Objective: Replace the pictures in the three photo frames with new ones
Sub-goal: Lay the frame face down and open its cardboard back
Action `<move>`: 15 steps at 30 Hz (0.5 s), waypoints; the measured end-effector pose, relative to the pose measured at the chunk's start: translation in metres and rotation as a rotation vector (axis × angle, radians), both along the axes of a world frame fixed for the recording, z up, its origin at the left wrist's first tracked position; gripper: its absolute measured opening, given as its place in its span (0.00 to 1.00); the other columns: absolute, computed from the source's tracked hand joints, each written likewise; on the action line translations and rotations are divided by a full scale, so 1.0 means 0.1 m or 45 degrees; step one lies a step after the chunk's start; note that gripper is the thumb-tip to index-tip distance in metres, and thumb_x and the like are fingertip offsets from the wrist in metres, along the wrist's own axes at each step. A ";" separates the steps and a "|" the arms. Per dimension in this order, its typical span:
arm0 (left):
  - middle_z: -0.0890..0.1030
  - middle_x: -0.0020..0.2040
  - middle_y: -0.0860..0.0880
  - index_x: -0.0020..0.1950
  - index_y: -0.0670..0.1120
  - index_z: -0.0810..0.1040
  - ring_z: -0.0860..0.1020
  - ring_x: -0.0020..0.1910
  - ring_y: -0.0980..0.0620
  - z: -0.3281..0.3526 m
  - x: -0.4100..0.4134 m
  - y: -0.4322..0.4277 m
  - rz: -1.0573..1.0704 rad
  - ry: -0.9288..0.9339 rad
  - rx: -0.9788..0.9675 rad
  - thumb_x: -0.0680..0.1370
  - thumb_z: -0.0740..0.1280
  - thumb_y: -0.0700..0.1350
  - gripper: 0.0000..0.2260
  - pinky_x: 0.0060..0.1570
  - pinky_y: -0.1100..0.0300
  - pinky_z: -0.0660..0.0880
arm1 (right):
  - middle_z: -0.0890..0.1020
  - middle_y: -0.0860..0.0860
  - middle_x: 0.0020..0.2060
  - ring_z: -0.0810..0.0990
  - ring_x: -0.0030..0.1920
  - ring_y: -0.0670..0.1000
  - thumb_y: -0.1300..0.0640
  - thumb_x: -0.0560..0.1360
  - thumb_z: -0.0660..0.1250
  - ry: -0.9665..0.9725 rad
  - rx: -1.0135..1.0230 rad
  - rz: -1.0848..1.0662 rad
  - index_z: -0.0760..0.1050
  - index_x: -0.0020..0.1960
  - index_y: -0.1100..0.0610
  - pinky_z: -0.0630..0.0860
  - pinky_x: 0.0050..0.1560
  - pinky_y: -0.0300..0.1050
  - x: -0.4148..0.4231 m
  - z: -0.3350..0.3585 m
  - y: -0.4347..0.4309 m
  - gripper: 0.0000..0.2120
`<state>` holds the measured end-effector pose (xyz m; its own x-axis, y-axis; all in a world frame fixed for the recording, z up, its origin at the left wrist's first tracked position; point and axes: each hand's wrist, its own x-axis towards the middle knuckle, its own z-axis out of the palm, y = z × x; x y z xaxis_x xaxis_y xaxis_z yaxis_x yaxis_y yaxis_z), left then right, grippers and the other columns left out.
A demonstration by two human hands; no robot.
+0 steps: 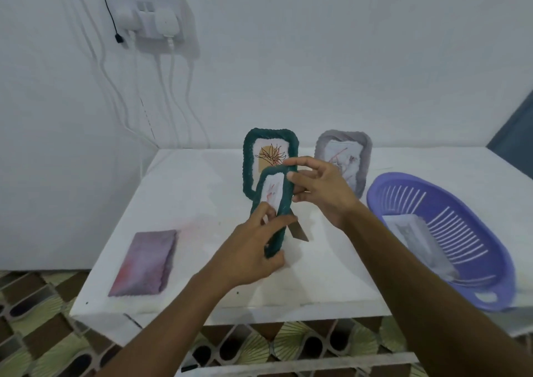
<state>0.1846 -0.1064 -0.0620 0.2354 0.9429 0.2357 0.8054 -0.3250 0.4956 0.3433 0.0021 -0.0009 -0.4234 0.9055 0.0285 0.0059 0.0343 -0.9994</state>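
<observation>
frames: 3 | both hands' fingers grip teal frame [277, 203] | basket [490, 261]: 1

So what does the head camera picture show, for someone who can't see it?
Two hands, left hand and right hand, hold a small dark green woven photo frame above a white table. Behind stand a larger green woven frame and a grey frame; a purple plastic basket sits right.

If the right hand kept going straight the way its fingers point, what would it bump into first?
The right hand points left, already touching the held green frame. Past that, probably the standing green frame behind it, though depth is hard to judge.
</observation>
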 end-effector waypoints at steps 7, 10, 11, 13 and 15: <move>0.74 0.60 0.59 0.63 0.57 0.73 0.78 0.52 0.51 0.00 0.00 -0.03 0.174 -1.055 -0.291 0.75 0.70 0.37 0.22 0.40 0.58 0.81 | 0.80 0.45 0.57 0.77 0.57 0.47 0.53 0.78 0.67 -0.392 0.245 -0.055 0.79 0.58 0.44 0.72 0.53 0.40 0.30 -0.37 -0.06 0.11; 0.75 0.61 0.51 0.64 0.54 0.73 0.80 0.53 0.46 -0.14 -0.02 -0.10 0.161 -1.312 -0.406 0.76 0.68 0.33 0.22 0.43 0.52 0.81 | 0.72 0.44 0.62 0.70 0.63 0.46 0.50 0.76 0.68 -0.554 0.237 -0.019 0.79 0.59 0.43 0.66 0.63 0.42 0.43 -0.75 -0.18 0.11; 0.75 0.62 0.49 0.64 0.54 0.73 0.80 0.54 0.44 -0.19 -0.03 -0.12 0.158 -1.349 -0.441 0.76 0.68 0.33 0.22 0.43 0.51 0.81 | 0.70 0.44 0.63 0.69 0.65 0.46 0.49 0.76 0.69 -0.549 0.207 0.022 0.79 0.59 0.43 0.66 0.66 0.45 0.44 -0.86 -0.23 0.12; 0.75 0.62 0.48 0.64 0.54 0.73 0.81 0.53 0.44 -0.31 -0.04 -0.15 0.181 -1.303 -0.486 0.76 0.68 0.34 0.22 0.45 0.51 0.81 | 0.68 0.45 0.66 0.67 0.67 0.47 0.49 0.75 0.70 -0.591 0.245 0.073 0.79 0.59 0.41 0.69 0.68 0.52 0.44 -1.06 -0.31 0.13; 0.77 0.61 0.51 0.64 0.56 0.72 0.80 0.52 0.51 -0.43 -0.07 -0.17 0.218 -1.030 -0.411 0.75 0.70 0.39 0.21 0.49 0.52 0.80 | 0.66 0.47 0.69 0.66 0.67 0.45 0.49 0.74 0.71 -0.706 0.359 0.039 0.77 0.57 0.38 0.69 0.69 0.56 0.43 -1.20 -0.35 0.13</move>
